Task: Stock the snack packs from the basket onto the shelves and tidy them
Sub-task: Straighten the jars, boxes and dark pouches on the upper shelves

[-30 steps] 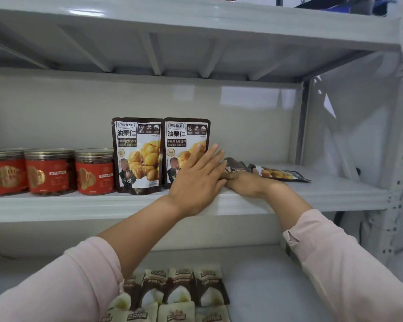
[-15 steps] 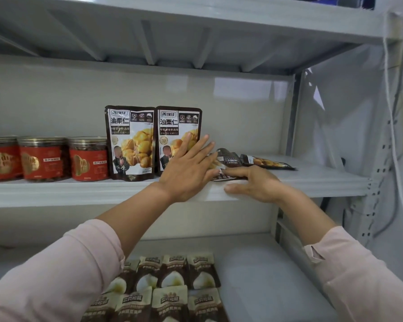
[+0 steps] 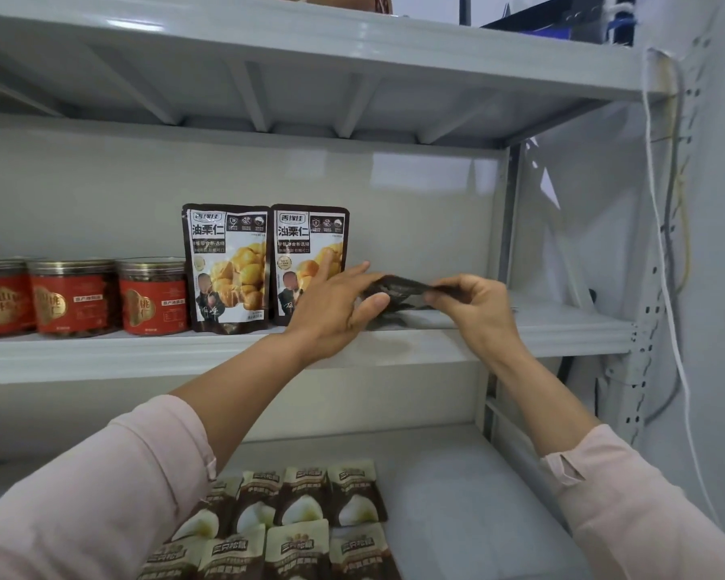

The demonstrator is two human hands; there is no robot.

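Note:
Two brown-and-white chestnut snack packs [image 3: 227, 267] [image 3: 306, 249] stand upright side by side on the middle shelf [image 3: 143, 355]. To their right, both hands hold a dark snack pack [image 3: 407, 288] just above the shelf, seen edge-on. My left hand [image 3: 335, 307] pinches its left end between thumb and fingers. My right hand [image 3: 469, 303] grips its right end with curled fingers. Another dark pack [image 3: 388, 318] lies flat on the shelf under the held one. The basket is not in view.
Three red-labelled jars [image 3: 76, 297] stand on the middle shelf left of the packs. Several brown-and-cream packs [image 3: 294, 525] lie in rows on the lower shelf. A grey upright post [image 3: 641, 328] with hanging cables bounds the right side. Another shelf [image 3: 310, 48] spans overhead.
My left hand left the face of the standing pack and took the left end of the dark pack. My right hand lifted that pack off the shelf.

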